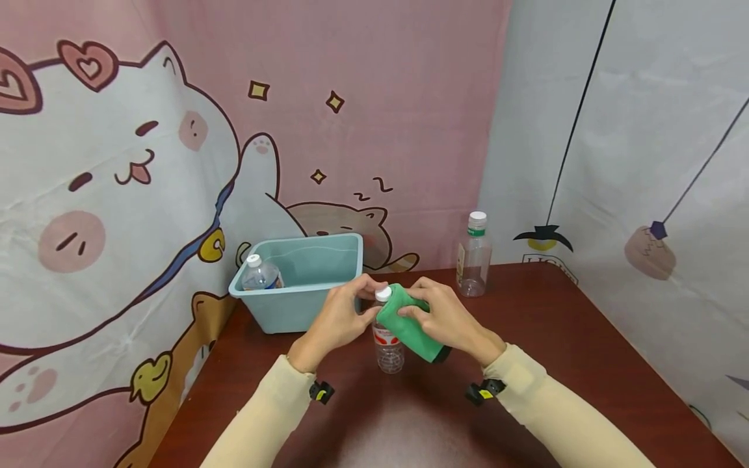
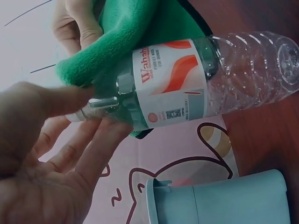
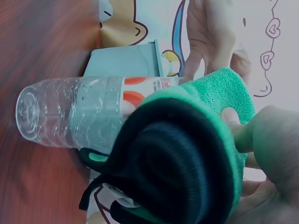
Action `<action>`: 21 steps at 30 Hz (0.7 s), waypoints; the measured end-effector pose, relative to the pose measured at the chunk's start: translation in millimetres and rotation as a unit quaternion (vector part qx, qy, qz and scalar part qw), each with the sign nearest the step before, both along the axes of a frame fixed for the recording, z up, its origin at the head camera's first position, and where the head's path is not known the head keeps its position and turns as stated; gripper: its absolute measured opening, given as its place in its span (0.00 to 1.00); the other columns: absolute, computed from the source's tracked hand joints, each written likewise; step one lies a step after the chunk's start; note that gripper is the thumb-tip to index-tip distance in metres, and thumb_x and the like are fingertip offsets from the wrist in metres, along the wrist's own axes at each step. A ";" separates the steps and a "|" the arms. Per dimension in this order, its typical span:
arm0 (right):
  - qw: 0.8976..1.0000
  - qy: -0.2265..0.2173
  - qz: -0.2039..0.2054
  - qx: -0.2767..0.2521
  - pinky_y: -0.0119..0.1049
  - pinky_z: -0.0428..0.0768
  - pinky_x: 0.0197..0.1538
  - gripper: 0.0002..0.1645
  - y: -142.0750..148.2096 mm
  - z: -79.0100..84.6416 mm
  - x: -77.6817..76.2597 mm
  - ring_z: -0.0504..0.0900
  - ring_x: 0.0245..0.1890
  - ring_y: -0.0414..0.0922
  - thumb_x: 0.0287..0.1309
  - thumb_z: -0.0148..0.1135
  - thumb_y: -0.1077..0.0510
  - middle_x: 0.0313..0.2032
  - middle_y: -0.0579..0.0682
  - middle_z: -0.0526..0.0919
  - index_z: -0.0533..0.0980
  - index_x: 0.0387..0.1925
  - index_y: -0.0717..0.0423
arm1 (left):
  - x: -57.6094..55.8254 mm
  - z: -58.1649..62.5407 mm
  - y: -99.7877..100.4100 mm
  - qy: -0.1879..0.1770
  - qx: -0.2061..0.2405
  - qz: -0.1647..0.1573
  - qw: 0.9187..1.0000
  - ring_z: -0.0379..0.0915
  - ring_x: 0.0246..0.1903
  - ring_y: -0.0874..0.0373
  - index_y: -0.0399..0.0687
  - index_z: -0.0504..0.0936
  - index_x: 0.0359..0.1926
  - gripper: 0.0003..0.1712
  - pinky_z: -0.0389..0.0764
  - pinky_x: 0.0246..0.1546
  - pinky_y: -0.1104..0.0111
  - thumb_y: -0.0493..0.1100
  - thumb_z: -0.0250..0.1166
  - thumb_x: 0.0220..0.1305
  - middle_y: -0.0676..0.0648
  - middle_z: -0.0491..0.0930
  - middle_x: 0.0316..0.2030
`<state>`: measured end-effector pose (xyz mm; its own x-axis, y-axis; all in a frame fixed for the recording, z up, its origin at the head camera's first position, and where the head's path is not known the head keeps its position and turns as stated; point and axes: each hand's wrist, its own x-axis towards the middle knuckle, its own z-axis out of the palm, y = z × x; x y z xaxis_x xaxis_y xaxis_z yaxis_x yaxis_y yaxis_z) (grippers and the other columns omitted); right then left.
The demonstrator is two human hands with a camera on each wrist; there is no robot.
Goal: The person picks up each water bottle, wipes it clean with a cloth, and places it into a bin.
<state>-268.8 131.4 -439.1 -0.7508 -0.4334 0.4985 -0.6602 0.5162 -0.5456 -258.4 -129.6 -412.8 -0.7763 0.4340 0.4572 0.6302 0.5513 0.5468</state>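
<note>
A clear plastic bottle (image 1: 389, 356) with a white cap and a red-and-white label (image 2: 170, 84) stands roughly upright at the middle of the table; I cannot tell whether its base touches the wood. My left hand (image 1: 342, 313) pinches it at the neck, just under the cap, between thumb and fingers. From the other side, my right hand (image 1: 449, 317) grips a green fleecy cloth (image 1: 417, 330) with a dark edge, bunched against the bottle's upper part. The cloth's dark, rolled end (image 3: 168, 163) faces the right wrist camera and hides part of the bottle.
Behind the left hand, a light blue bin (image 1: 298, 290) holds a capped clear bottle (image 1: 261, 276). Another clear bottle (image 1: 475, 263), white-capped with a green neck band, stands at the back right of the brown table (image 1: 544, 338). A printed curtain (image 1: 398, 130) hangs behind.
</note>
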 end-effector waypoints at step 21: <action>0.999 0.013 -0.050 -0.003 0.38 0.87 0.47 0.36 31.3 12.2 -9.7 0.89 0.49 0.46 0.74 0.81 0.59 0.56 0.52 0.93 0.82 0.79 0.52 | 2.3 -8.1 12.3 0.012 0.028 0.021 0.999 0.89 0.52 0.44 0.56 0.92 0.68 0.26 0.95 0.54 0.48 0.36 0.82 0.72 0.46 0.93 0.60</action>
<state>-278.5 162.7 -426.9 -0.7776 -0.3533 0.5201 -0.6187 0.5774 -0.5327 -256.1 -117.3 -420.9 -0.7818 0.3752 0.4981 0.6206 0.5459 0.5628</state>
